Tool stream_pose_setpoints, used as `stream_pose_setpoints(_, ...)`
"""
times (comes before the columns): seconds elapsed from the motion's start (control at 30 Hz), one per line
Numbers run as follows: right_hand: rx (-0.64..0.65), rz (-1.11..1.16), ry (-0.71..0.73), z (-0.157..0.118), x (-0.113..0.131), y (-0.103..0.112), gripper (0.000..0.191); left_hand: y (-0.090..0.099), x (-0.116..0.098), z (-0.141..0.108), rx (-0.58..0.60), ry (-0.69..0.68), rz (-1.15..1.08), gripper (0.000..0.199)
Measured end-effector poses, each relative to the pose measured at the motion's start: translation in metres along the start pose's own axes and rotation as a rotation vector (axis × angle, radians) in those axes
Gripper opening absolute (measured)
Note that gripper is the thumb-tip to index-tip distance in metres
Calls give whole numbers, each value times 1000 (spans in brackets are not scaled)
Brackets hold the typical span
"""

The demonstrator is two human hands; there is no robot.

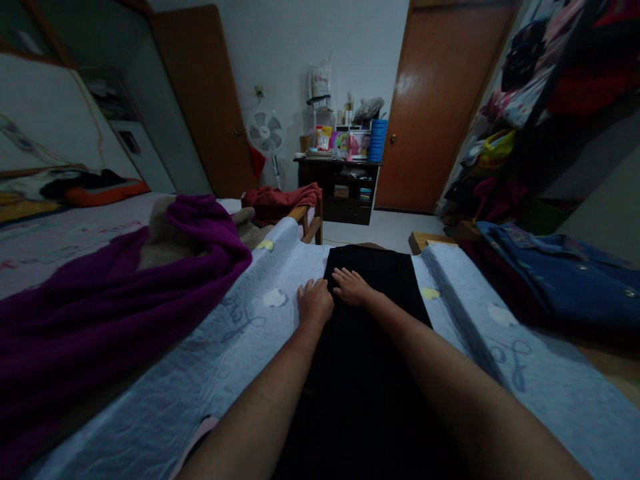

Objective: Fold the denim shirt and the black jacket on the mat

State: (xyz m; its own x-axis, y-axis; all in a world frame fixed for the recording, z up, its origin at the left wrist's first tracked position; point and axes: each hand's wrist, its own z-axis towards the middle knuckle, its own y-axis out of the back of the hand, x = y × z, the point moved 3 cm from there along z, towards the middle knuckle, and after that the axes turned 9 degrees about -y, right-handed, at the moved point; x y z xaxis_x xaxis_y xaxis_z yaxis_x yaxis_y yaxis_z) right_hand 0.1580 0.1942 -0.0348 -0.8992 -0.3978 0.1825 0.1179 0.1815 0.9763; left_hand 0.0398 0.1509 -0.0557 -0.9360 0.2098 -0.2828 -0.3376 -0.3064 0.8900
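A long black piece of cloth [373, 263], possibly a folded garment, lies lengthwise down the middle of a pale blue quilted sheet [285, 267]. On its upper left part my right hand [351, 288] rests palm down, fingers stretched out and slightly apart. My left hand [316, 301] is at the cloth's left edge, partly on the sheet, with its fingers a little bent and apart. Both forearms reach over the cloth, whose near end fades into shadow.
A purple blanket [125, 293] is heaped on the left. Folded denim clothing [565, 267] lies on the right. Beyond the bed are a reddish cloth [283, 195] on a wooden frame, a standing fan [266, 133], a dark cabinet [335, 175] and a wooden door [425, 120]. Clothes hang at right.
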Motion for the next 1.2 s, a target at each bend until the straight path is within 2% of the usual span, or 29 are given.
stream_pose_setpoints(0.13, 39, 84, 18, -47, 17, 2, 59, 2, 2, 3, 62, -17, -42, 40)
stream_pose_setpoints(0.23, 32, 120, -31, -90, 33, 4, 61, 6, 4, 2, 121, -28, -65, 41)
stream_pose_setpoints(0.33, -17, 116, -96, -127, 44, 3, 62, 11, 1, -9, 167, -171, -95, 46)
stream_pose_setpoints(0.4, -81, 96, -120, -144, 46, 0, 60, 12, -4, -23, 240, -332, -109, 50)
stream_pose_setpoints(0.47, -148, 78, -145, -152, 43, -3, 57, 14, -7, -39, 325, -420, -96, 51)
stream_pose_setpoints(0.6, -167, 72, -198, -154, 36, -5, 55, 26, -3, -65, 400, -331, -56, 51)
stream_pose_setpoints(0.73, -120, 107, -227, -166, 46, -4, 58, 45, -2, -86, 487, -248, -82, 49)
stream_pose_setpoints(0.9, -85, 164, -207, -205, 73, -11, 63, 78, -22, -131, 465, -203, -155, 50)
stream_pose_setpoints(1.03, -83, 186, -194, -239, 91, -18, 63, 102, -45, -175, 401, -320, -290, 59)
stream_pose_setpoints(1.13, -74, 211, -186, -266, 103, -19, 64, 105, -48, -198, 439, -397, -320, 71)
stream_pose_setpoints(1.2, -42, 255, -162, -284, 111, -18, 59, 100, -46, -207, 460, -423, -302, 71)
